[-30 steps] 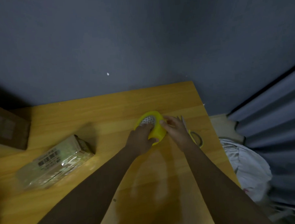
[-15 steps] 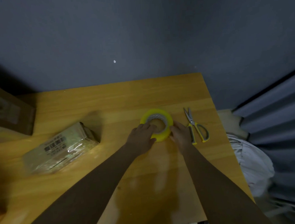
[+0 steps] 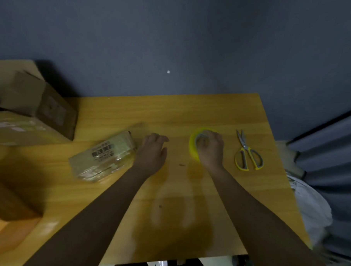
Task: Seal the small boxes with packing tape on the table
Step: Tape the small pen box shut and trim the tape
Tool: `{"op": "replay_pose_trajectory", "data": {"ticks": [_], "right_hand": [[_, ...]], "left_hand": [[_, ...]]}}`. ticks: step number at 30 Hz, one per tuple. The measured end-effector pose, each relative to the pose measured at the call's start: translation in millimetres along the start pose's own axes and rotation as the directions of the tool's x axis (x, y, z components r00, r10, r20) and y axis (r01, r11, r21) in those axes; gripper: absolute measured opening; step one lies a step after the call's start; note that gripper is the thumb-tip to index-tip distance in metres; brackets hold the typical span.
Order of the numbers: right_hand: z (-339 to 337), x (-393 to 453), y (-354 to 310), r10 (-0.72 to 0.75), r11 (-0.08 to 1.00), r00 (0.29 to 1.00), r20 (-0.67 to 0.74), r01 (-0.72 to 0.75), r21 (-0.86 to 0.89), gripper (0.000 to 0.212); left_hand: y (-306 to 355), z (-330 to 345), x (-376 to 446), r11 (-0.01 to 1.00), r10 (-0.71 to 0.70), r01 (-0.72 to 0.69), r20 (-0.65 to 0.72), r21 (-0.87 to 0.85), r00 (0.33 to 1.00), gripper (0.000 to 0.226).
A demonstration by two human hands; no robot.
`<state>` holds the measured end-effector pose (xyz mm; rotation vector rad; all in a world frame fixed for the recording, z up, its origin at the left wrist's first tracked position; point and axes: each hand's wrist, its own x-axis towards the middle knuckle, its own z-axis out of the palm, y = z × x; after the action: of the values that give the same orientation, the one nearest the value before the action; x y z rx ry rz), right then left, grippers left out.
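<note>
Wooden counter [image 3: 169, 113] against a grey wall. Right hand [image 3: 210, 149] grips a yellow packing tape roll [image 3: 193, 146]; left hand [image 3: 153, 152], fingers relaxed, hovers beside a small tape-wrapped cardboard box [image 3: 103, 156].

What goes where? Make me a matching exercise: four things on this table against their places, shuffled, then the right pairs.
Things:
1. tape roll
2. scissors
3. wrapped small box
4. brown cardboard box

Places:
A. far left corner, by the wall
B. under the right hand
C. near the table's right edge
D. just left of the left hand

Pairs: 1-B, 2-C, 3-D, 4-A
</note>
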<state>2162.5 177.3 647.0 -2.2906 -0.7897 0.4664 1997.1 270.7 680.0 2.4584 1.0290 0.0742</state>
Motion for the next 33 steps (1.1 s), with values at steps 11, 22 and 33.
{"op": "replay_pose_trajectory", "data": {"ticks": [11, 22, 33], "right_hand": [[111.3, -86.1, -119.1, 0.304, 0.567, 0.796, 0.524, -0.593, 0.572, 0.051], [156.9, -108.6, -129.1, 0.429, 0.266, 0.739, 0.520, -0.653, 0.709, 0.043], [172.3, -119.5, -116.1, 0.268, 0.654, 0.950, 0.161, -0.302, 0.694, 0.013]], "left_hand": [[-137.2, -75.3, -45.6, 0.985, -0.126, 0.149, 0.239, -0.081, 0.963, 0.086], [-169.6, -67.0, -28.3, 0.968, 0.042, -0.147, 0.449, 0.201, 0.892, 0.088], [-176.1, -63.7, -21.1, 0.973, 0.027, -0.135, 0.490, 0.187, 0.871, 0.090]]}}
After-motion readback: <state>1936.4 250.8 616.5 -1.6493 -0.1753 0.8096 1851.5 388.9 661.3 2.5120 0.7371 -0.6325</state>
